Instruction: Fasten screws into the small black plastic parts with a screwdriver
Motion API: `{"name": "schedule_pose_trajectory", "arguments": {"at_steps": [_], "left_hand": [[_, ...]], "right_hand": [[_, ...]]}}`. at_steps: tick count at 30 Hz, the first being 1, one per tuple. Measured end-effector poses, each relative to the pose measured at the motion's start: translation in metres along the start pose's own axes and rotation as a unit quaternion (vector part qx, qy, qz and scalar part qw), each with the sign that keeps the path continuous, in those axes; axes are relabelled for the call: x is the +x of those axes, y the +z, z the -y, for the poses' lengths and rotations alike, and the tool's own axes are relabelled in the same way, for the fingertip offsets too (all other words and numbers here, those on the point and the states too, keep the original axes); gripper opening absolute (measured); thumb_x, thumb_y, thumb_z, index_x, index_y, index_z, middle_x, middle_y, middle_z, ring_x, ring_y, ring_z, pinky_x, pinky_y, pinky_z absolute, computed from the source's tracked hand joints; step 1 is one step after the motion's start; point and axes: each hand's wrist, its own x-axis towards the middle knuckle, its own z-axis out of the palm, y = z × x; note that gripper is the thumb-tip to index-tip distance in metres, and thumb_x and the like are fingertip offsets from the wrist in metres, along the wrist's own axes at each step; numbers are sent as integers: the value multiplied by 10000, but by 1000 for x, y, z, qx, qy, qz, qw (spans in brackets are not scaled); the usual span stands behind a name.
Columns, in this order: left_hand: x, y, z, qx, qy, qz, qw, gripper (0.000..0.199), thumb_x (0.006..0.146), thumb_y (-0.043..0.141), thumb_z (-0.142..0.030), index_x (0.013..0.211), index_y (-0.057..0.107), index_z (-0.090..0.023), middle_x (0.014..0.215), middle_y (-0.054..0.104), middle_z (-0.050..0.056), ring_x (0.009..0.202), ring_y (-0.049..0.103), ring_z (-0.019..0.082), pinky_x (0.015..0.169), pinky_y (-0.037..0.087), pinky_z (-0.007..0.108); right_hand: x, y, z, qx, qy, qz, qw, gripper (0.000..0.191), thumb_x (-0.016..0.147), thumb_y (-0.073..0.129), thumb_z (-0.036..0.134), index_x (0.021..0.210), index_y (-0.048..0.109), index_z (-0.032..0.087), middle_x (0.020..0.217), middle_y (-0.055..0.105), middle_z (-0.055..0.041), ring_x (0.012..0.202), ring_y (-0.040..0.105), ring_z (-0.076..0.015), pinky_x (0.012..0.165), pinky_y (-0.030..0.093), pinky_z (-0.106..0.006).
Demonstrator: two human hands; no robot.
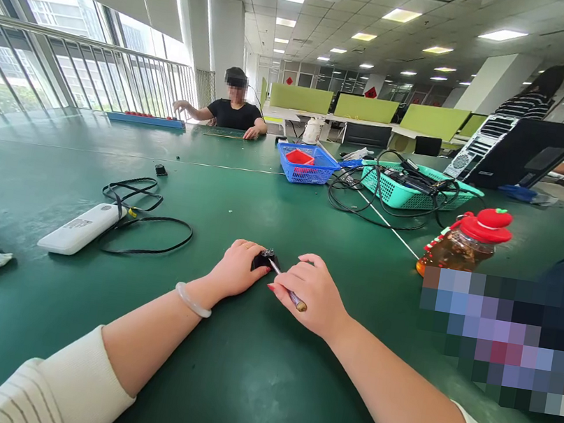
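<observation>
My left hand (237, 268) is closed around a small black object (261, 259) resting on the green table. Metallic bits show on the top of that object, but its kind is too small to make out. In my right hand (309, 293) is a slim screwdriver (296, 301), slanting down to the left, with its brownish handle end sticking out below my fingers. The screwdriver's tip meets the black object or lies just in front of it; I cannot tell which. The fingers of my left hand partly hide the object.
A white power bank (83, 230) with a black cord (164, 250) lies left on the green table (255, 391). Farther back are a blue basket (306, 173) and a teal basket (395, 199) of cables. A red-lidded bottle (467, 246) stands right. A person (236, 113) sits opposite.
</observation>
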Motion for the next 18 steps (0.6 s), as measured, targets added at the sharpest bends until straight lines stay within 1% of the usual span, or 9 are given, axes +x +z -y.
{"name": "schedule_pose_trajectory", "arguments": {"at_steps": [6,13,18], "left_hand": [[0,1,1,3,-4,-5,1000,316,826,631,-349,1094,648,-182,1168,665,103,1196,521,304,1059,415,465],[-1,0,0,-1,-6,4,1000,313,837,615,-369,1086,643,-181,1168,661,107,1202,515,311,1045,427,474],[-1,-1,-1,-7,-10,6,1000,322,838,621,-350,1119,638,-193,1187,663,97,1217,509,308,1061,418,486]], "right_hand": [[-1,0,-4,14,9,-13,1000,268,970,503,317,754,625,217,657,628,13,622,535,-129,932,381,-355],[-1,1,-8,84,82,-16,993,211,946,560,355,794,611,218,713,665,12,681,564,-146,850,397,-333],[-1,3,-10,94,136,2,986,163,912,607,346,807,632,224,725,668,5,672,578,-148,782,429,-315]]}}
